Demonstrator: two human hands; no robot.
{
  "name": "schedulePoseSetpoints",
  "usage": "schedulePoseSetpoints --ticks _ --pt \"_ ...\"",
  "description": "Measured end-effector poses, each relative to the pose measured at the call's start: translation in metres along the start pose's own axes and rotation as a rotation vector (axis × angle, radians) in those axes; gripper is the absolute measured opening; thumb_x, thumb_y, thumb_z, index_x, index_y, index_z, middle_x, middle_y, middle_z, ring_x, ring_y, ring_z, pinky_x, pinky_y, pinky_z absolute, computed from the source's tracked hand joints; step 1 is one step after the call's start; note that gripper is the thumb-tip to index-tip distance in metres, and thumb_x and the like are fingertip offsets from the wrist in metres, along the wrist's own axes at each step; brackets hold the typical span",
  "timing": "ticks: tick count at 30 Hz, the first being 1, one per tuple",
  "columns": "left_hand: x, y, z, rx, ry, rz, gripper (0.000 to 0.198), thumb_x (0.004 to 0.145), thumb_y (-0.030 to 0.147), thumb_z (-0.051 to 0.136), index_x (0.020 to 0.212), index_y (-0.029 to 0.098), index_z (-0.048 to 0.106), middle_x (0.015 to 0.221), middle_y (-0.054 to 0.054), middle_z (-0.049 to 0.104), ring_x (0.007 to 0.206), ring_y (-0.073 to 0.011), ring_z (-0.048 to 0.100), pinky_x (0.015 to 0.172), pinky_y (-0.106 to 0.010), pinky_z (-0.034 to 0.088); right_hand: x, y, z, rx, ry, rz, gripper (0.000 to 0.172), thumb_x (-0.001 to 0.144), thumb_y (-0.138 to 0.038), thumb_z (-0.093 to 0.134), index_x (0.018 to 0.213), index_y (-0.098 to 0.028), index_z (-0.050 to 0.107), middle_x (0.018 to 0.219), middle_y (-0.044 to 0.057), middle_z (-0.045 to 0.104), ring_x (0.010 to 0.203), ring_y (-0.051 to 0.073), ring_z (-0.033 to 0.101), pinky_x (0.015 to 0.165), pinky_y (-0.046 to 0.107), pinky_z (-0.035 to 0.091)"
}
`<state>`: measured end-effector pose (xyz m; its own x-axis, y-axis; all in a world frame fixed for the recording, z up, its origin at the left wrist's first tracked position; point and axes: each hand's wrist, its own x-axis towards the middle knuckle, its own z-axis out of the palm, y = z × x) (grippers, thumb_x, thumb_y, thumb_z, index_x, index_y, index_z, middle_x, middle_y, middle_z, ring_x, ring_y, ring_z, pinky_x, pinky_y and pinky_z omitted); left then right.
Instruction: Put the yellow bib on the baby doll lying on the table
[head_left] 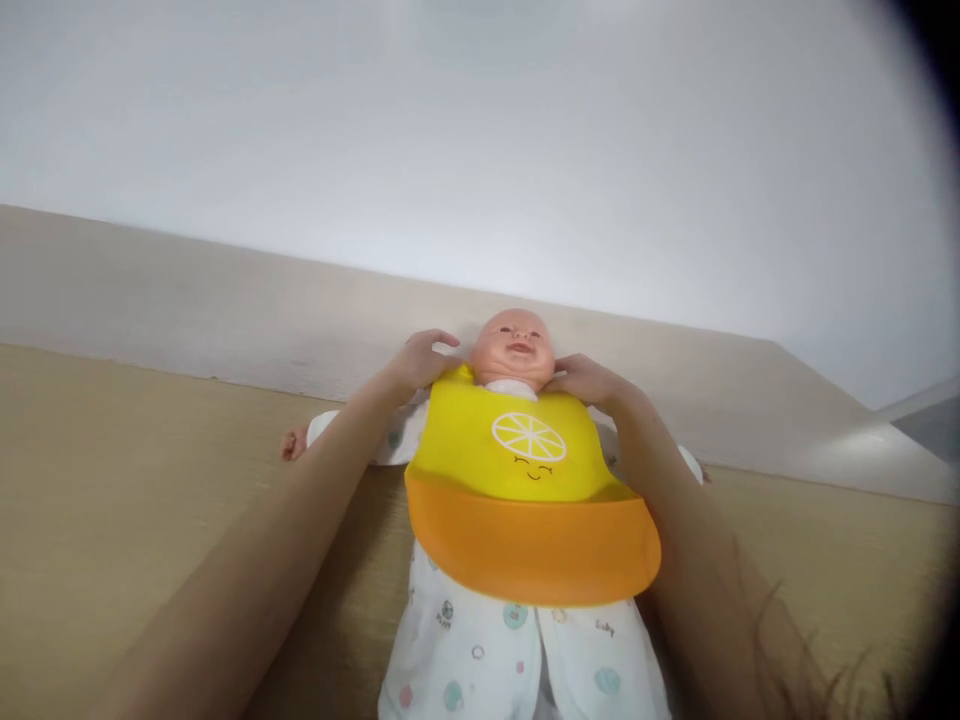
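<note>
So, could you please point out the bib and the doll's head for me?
bib [517, 455]: head view, on the yellow front panel.
doll's head [516, 345]: head view, on the face.

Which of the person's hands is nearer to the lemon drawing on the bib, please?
Right. The right hand grips the bib's neck edge just above the lemon drawing; the left hand sits farther off.

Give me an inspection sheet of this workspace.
Surface: tan woven mat, pale headboard behind.
Things: doll lying face up in printed white suit; yellow bib with orange pocket on its chest.
Clutter: nothing seen.
Hands: left hand and right hand at the bib's neck ends, beside the doll's head; grip unclear.
Cables: nothing seen.
Surroundings: white wall; hair strands bottom right.
</note>
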<state>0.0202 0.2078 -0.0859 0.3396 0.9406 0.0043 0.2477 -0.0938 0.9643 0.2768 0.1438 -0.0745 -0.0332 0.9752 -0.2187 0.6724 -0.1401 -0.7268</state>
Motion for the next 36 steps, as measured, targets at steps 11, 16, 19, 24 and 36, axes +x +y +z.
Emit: schedulePoseSetpoints --ticks 11,16,19,24,36 --pt "-0.062 0.02 -0.019 0.067 -0.076 0.097 0.019 0.07 0.027 0.062 0.085 0.018 0.069 0.054 0.002 0.05 0.047 -0.0098 0.045 0.042 -0.019 0.032 -0.11 0.005 0.023 0.305 0.328 -0.083 0.039 0.071 -0.044 0.063 0.098 -0.015 0.063 0.081 0.003 0.06 0.053 0.008 0.046 0.045 0.019 0.037" --pt "-0.096 0.018 -0.029 -0.065 -0.15 -0.012 0.021 0.071 0.033 0.065 0.084 0.017 0.069 0.063 0.0 0.053 0.054 -0.0091 0.047 0.046 -0.018 0.034 -0.151 0.0 0.031 0.449 0.23 -0.069 0.034 0.075 -0.046 0.063 0.086 -0.014 0.064 0.068 0.001 0.055 0.054 0.007 0.042 0.045 0.018 0.03" --pt "-0.109 0.017 -0.031 -0.165 -0.203 -0.106 0.027 0.071 0.037 0.067 0.089 0.017 0.068 0.068 0.0 0.055 0.058 -0.0095 0.05 0.047 -0.017 0.034 -0.162 -0.003 0.033 0.546 0.182 -0.105 0.029 0.08 -0.043 0.058 0.082 -0.015 0.065 0.062 0.0 0.049 0.05 0.006 0.037 0.043 0.018 0.026" --pt "-0.112 0.017 -0.036 -0.224 -0.184 -0.157 0.024 0.066 0.034 0.072 0.082 0.017 0.067 0.067 0.0 0.058 0.057 -0.0095 0.052 0.046 -0.017 0.035 -0.16 0.009 0.034 0.641 0.03 -0.139 0.038 0.074 -0.049 0.064 0.08 -0.012 0.062 0.054 0.002 0.054 0.04 0.007 0.045 0.035 0.016 0.027" --pt "-0.113 0.012 -0.029 -0.161 -0.059 -0.184 0.036 0.064 0.041 0.072 0.092 0.018 0.071 0.069 -0.001 0.064 0.055 -0.0107 0.052 0.045 -0.02 0.034 -0.154 0.036 0.036 0.91 -0.263 -0.176 0.035 0.068 -0.039 0.069 0.087 -0.013 0.056 0.049 0.004 0.06 0.035 0.013 0.054 0.029 0.012 0.035"
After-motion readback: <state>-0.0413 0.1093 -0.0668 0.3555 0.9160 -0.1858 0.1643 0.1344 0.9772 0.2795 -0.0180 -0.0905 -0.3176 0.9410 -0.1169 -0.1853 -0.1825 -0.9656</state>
